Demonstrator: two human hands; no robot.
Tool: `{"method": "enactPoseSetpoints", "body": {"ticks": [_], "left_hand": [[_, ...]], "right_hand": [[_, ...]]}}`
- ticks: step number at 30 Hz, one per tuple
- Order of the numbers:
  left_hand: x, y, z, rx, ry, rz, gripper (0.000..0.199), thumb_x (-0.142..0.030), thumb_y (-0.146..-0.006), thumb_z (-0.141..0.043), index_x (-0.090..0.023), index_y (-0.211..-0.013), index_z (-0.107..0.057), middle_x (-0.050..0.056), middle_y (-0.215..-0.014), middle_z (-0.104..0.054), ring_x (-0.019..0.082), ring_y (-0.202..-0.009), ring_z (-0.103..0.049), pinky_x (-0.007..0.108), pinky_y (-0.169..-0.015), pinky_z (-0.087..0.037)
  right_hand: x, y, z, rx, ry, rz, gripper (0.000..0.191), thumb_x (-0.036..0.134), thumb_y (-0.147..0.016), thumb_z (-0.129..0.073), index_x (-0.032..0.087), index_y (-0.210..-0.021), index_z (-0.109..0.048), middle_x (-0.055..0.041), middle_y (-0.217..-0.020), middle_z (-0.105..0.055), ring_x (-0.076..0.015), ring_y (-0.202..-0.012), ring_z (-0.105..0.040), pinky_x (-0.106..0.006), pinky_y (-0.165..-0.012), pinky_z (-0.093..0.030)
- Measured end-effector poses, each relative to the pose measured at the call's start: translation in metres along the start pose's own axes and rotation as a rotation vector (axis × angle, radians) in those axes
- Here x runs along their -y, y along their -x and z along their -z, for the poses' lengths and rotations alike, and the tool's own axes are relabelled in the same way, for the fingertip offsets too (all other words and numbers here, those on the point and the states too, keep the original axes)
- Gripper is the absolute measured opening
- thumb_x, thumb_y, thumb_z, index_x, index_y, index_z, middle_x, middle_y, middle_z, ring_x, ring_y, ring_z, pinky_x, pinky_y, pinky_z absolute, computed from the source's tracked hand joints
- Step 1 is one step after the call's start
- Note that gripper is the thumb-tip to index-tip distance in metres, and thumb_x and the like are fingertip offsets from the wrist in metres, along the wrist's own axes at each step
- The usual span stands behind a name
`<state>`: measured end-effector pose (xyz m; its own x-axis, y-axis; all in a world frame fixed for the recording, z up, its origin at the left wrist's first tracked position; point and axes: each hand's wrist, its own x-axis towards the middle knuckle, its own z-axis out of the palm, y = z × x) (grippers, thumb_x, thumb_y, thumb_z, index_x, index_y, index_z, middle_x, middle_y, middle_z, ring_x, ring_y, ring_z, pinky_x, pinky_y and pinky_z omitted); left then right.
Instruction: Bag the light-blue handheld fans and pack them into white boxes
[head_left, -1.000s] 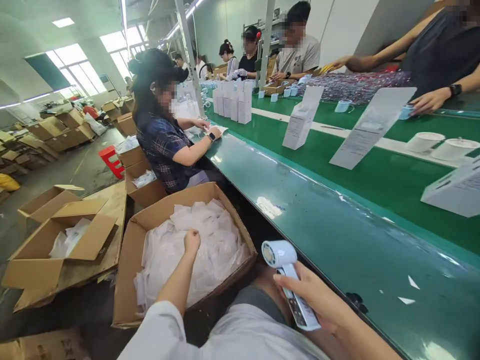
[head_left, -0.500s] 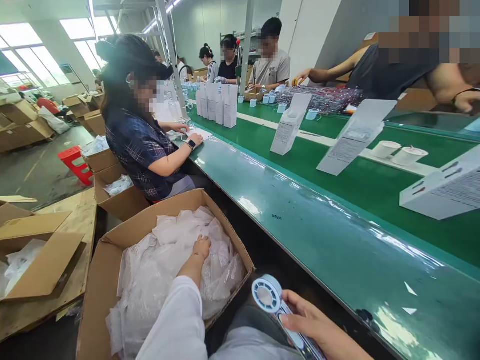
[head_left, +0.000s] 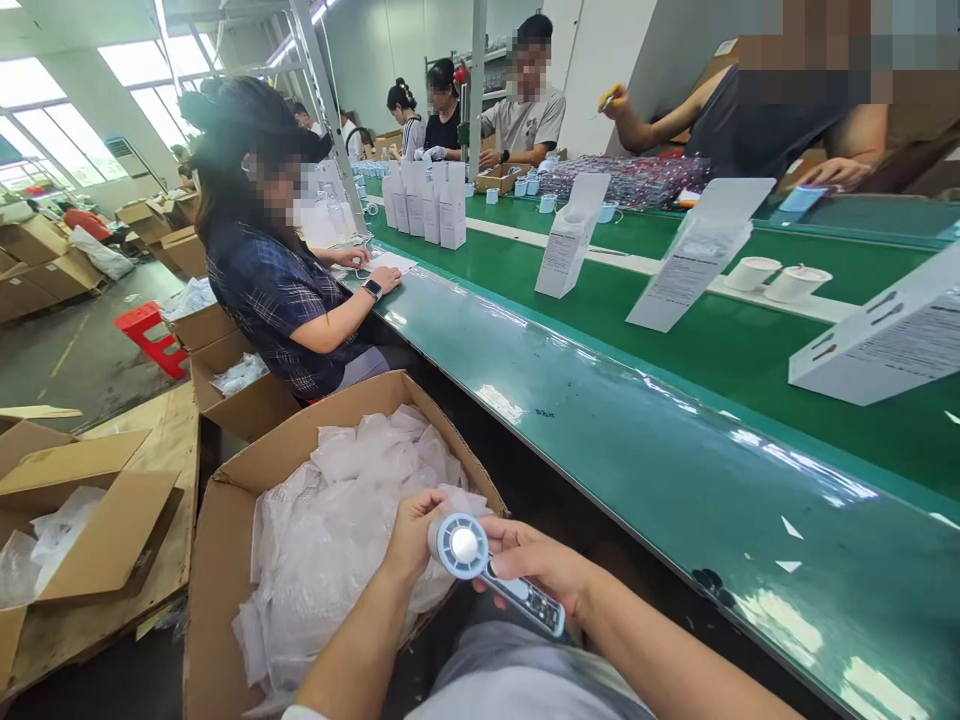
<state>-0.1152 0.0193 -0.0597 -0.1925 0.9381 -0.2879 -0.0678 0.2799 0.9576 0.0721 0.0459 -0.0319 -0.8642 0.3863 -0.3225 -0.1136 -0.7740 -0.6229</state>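
A light-blue handheld fan (head_left: 463,545) with a round head and a dark-faced handle is above my lap. My right hand (head_left: 536,555) is closed around it where head and handle join. My left hand (head_left: 415,530) is by the far side of the fan's head, its fingers pinching a translucent plastic bag (head_left: 463,500) that shows behind the fan. Part of that bag is hidden by the fan. Below and to the left, a big cardboard box (head_left: 217,560) holds a heap of similar translucent bags (head_left: 337,530).
A green workbench (head_left: 517,390) runs along my right, with a conveyor belt beyond. White cartons (head_left: 679,265) and two white cups (head_left: 796,283) stand on the belt. A co-worker in a plaid shirt (head_left: 270,290) sits ahead. Another open box (head_left: 90,540) lies at left.
My left hand has come out of the box toward the fan, a plastic bag in its fingers. My right hand has lifted the fan up and left to meet it.
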Motion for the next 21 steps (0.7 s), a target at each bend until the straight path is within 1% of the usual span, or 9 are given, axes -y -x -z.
{"method": "enactPoseSetpoints", "body": {"ticks": [3,6,8,10,13,15,17,19,21], "left_hand": [[-0.017,0.009,0.009,0.003,-0.02,-0.056,0.028,-0.044,-0.069,-0.072,-0.017,-0.068,-0.065,0.001,-0.06,-0.061,0.014,-0.053,-0.054,0.025,-0.054,-0.043],[-0.028,0.014,0.013,-0.058,-0.378,-0.367,0.017,-0.035,-0.081,-0.063,-0.019,-0.076,-0.068,0.005,-0.071,-0.067,0.019,-0.069,-0.06,0.03,-0.067,-0.047],[-0.029,0.016,0.011,-0.07,-0.633,-0.587,0.018,-0.028,-0.087,-0.053,-0.02,-0.084,-0.069,0.008,-0.081,-0.069,0.021,-0.079,-0.061,0.033,-0.075,-0.048],[-0.026,0.019,0.006,-0.027,-0.734,-0.652,0.019,-0.022,-0.087,-0.05,-0.019,-0.086,-0.069,0.009,-0.082,-0.069,0.022,-0.08,-0.062,0.035,-0.076,-0.048],[-0.023,0.021,-0.005,0.009,-0.583,-0.446,0.012,-0.022,-0.08,-0.059,-0.018,-0.078,-0.069,0.006,-0.073,-0.067,0.02,-0.072,-0.061,0.032,-0.07,-0.048],[-0.027,0.02,-0.014,-0.003,-0.254,-0.194,0.013,-0.029,-0.073,-0.069,-0.017,-0.076,-0.069,0.004,-0.07,-0.066,0.018,-0.067,-0.06,0.03,-0.066,-0.047],[-0.035,0.016,-0.024,-0.04,0.12,0.018,0.027,-0.037,-0.062,-0.078,-0.015,-0.074,-0.067,0.004,-0.068,-0.066,0.016,-0.063,-0.059,0.029,-0.062,-0.047],[-0.042,0.013,-0.034,-0.095,0.337,0.101,0.037,-0.042,-0.055,-0.083,-0.014,-0.071,-0.064,0.002,-0.065,-0.064,0.015,-0.059,-0.057,0.028,-0.06,-0.046],[-0.047,0.013,-0.042,-0.154,0.344,0.042,0.039,-0.045,-0.057,-0.083,-0.014,-0.068,-0.063,-0.001,-0.061,-0.06,0.011,-0.057,-0.053,0.025,-0.058,-0.043]], "right_hand": [[0.009,0.012,-0.003,-0.06,0.109,0.041,0.053,0.028,-0.057,-0.087,0.013,-0.104,-0.069,-0.0042,-0.089,-0.07,-0.014,-0.074,-0.064,-0.023,-0.061,-0.05],[0.017,0.024,-0.004,-0.184,0.173,0.086,0.046,0.023,-0.056,-0.088,0.015,-0.098,-0.07,-0.0028,-0.093,-0.07,-0.0136,-0.075,-0.065,-0.023,-0.065,-0.051],[0.022,0.031,-0.002,-0.206,0.139,0.103,0.046,0.025,-0.058,-0.088,0.017,-0.098,-0.068,-0.0029,-0.097,-0.069,-0.0154,-0.072,-0.066,-0.024,-0.057,-0.053],[0.028,0.037,0.001,-0.213,0.074,0.118,0.044,0.031,-0.062,-0.086,0.018,-0.099,-0.065,-0.0035,-0.093,-0.069,-0.0175,-0.071,-0.069,-0.024,-0.051,-0.053],[0.035,0.044,0.007,-0.264,0.026,0.147,0.044,0.035,-0.065,-0.085,0.016,-0.098,-0.063,-0.0034,-0.084,-0.068,-0.0189,-0.073,-0.07,-0.023,-0.049,-0.054],[0.033,0.047,0.01,-0.281,0.027,0.169,0.045,0.034,-0.065,-0.086,0.017,-0.099,-0.061,-0.0032,-0.086,-0.068,-0.0188,-0.074,-0.07,-0.023,-0.05,-0.055],[0.026,0.047,0.01,-0.265,0.042,0.172,0.048,0.032,-0.065,-0.086,0.018,-0.102,-0.059,-0.0028,-0.092,-0.068,-0.0183,-0.075,-0.07,-0.024,-0.051,-0.055],[0.016,0.045,0.008,-0.245,0.064,0.176,0.05,0.03,-0.065,-0.086,0.02,-0.105,-0.056,-0.0022,-0.097,-0.067,-0.0166,-0.075,-0.068,-0.023,-0.053,-0.053],[0.006,0.043,0.005,-0.272,0.086,0.203,0.052,0.029,-0.066,-0.085,0.021,-0.107,-0.054,-0.0011,-0.099,-0.066,-0.0138,-0.072,-0.065,-0.023,-0.054,-0.05]]}}
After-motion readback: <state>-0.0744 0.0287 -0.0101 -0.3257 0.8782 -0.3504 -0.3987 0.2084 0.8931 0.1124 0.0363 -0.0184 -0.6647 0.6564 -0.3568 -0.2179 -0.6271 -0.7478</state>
